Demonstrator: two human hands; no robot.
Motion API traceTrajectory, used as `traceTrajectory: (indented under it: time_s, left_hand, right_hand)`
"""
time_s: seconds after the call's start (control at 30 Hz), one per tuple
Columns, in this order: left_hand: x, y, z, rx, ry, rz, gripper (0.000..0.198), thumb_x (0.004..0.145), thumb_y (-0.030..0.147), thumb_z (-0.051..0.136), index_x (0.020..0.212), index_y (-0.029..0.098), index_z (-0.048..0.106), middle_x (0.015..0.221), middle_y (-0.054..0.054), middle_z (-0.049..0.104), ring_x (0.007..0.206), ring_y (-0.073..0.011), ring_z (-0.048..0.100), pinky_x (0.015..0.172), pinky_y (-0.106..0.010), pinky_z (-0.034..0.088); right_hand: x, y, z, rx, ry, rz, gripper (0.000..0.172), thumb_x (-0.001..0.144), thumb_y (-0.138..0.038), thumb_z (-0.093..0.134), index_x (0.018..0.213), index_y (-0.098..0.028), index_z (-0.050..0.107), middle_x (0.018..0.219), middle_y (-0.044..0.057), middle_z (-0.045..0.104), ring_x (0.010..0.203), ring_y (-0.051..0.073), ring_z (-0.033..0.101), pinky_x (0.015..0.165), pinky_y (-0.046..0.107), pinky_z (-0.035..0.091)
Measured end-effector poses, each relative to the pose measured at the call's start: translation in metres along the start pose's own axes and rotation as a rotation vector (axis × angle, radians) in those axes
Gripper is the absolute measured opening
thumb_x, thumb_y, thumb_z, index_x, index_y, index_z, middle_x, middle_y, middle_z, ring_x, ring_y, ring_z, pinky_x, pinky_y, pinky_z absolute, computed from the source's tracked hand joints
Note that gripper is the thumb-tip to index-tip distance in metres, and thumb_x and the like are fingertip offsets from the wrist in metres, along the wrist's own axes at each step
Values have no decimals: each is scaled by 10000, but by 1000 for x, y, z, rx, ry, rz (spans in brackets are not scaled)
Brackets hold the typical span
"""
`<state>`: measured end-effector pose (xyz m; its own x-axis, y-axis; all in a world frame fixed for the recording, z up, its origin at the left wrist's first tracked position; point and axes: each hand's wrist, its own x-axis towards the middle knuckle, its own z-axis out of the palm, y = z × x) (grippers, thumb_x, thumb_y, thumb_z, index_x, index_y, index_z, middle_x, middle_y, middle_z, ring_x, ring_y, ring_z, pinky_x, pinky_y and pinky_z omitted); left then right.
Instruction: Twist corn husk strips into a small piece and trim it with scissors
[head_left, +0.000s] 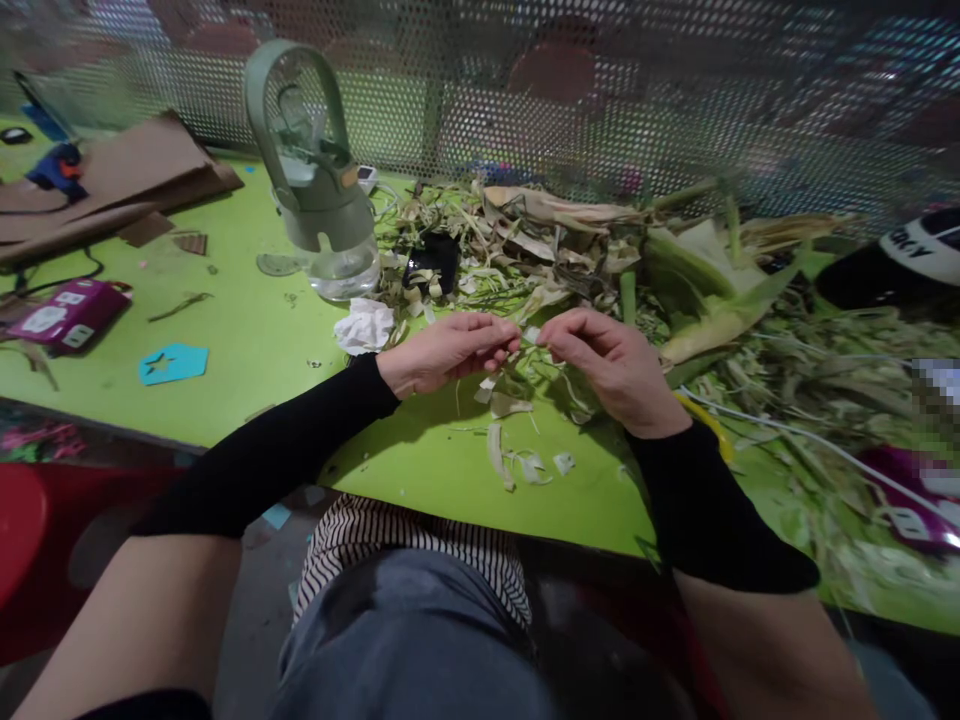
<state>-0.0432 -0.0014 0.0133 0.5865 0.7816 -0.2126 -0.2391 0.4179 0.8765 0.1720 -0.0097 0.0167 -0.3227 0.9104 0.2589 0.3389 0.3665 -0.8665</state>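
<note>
My left hand and my right hand meet above the green table, both with fingers pinched together. Between the fingertips runs a thin pale strip of corn husk, held at each end. Black sleeves cover both forearms. Loose husk scraps lie on the table just under and in front of the hands. A large pile of husks and green stalks spreads behind the hands.
A pale green desk fan stands at the back left, beside a clear container and crumpled tissue. Cardboard, a purple box and a blue star cutout lie left. Perforated mesh closes the far side.
</note>
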Motion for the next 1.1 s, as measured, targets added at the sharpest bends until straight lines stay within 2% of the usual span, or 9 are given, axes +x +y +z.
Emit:
traceTrajectory:
  time_s: [0.13,0.27,0.33,0.43,0.53,0.67,0.8,0.97,1.1]
  left_hand:
    - [2,-4,-1,155,-21,18,25,914,90,631,894,101,620,765,30,609,653,-38,534,714,-226,438]
    - [2,-9,3,363,-74,87,83,882,110,669,865,112,588,744,40,588,647,-48,530,686,-237,428]
    - [2,-12,4,430,-87,122,120,901,144,661,832,124,564,722,43,572,634,-52,525,667,-241,424]
    - [4,-14,4,442,-86,189,169,964,187,594,812,133,544,706,39,563,636,-61,531,677,-252,441]
    - [6,-14,1,367,-60,227,129,979,150,562,853,131,541,757,22,597,670,-61,557,716,-258,466]
    - [8,-14,-3,293,-11,283,112,964,63,523,882,139,523,750,28,602,659,-49,557,701,-241,456]
    - [9,-19,-6,221,-17,339,154,938,74,554,1000,178,460,745,44,634,676,-62,603,691,-241,453]
    - [9,-22,-8,158,-54,347,376,866,111,647,1102,217,375,738,70,642,719,-85,645,686,-249,456]
    - [7,-20,-7,162,-75,322,405,859,98,640,1133,212,364,743,65,654,724,-90,652,700,-257,481]
  right_hand:
    - [1,2,0,-105,11,-93,308,890,-529,719,775,-249,661,884,39,673,816,201,610,781,373,500]
    - [1,3,4,-240,-6,-218,251,924,-462,689,791,-249,677,1007,54,682,866,215,626,781,393,511]
    - [0,3,7,-300,-18,-274,215,941,-429,669,819,-254,692,1059,55,679,952,231,644,856,419,521]
    - [-2,1,9,-376,91,-328,172,937,-420,679,918,-253,712,1187,78,651,1131,269,621,927,442,513]
    - [-2,0,9,-426,225,-300,172,917,-411,707,949,-242,712,1131,89,650,1060,261,627,824,403,525]
    - [0,2,8,-403,120,-207,137,906,-371,710,904,-234,722,950,62,675,857,221,628,722,372,503]
    - [1,2,8,-356,64,-147,188,907,-383,703,1010,-231,747,1017,72,704,843,214,634,723,373,505]
    - [1,3,5,-358,37,-124,192,916,-414,687,957,-237,749,1000,70,714,868,226,649,752,385,515]
    - [2,3,3,-359,120,-121,331,887,-428,722,1163,-246,728,1232,89,698,980,241,665,821,391,530]
